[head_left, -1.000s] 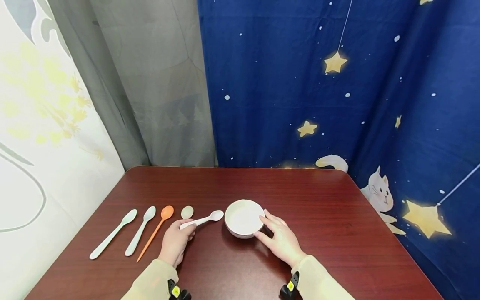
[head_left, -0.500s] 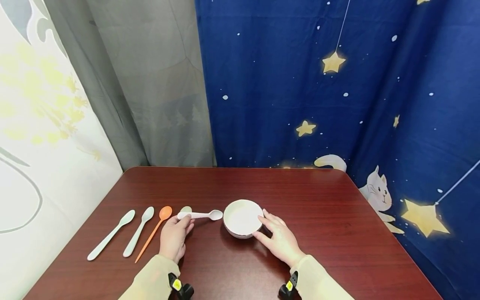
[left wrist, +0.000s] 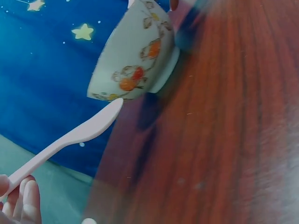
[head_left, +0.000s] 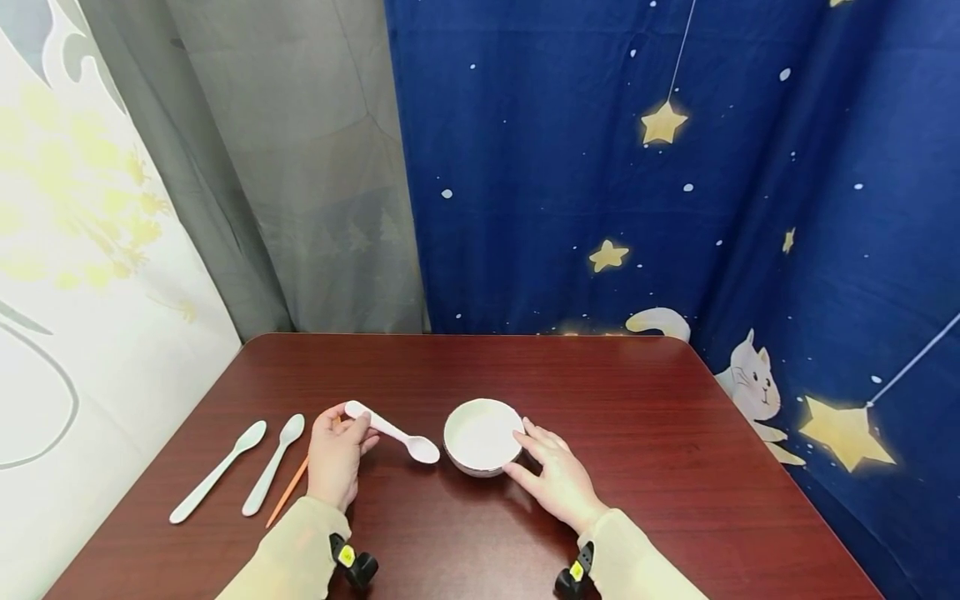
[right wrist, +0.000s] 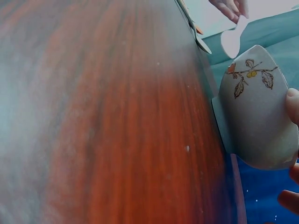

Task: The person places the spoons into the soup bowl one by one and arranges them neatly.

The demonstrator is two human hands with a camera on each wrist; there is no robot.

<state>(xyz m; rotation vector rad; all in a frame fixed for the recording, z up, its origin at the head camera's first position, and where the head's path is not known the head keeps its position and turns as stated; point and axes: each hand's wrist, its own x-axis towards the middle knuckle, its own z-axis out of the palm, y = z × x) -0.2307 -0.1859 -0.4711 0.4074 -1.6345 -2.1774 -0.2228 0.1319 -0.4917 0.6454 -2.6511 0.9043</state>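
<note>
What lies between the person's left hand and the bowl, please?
In the head view, the pale pink spoon, held in the left hand, lies between it and the bowl.

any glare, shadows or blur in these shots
Head view: pale fabric at left looks washed out, soft shadow under the bowl; left wrist view: whitish glare on the table toward the right edge; right wrist view: hazy sheen at left, wood grain soft.

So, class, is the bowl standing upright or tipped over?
Upright: in the head view the bowl opens upward, and the left wrist view shows its base against the table.
</note>
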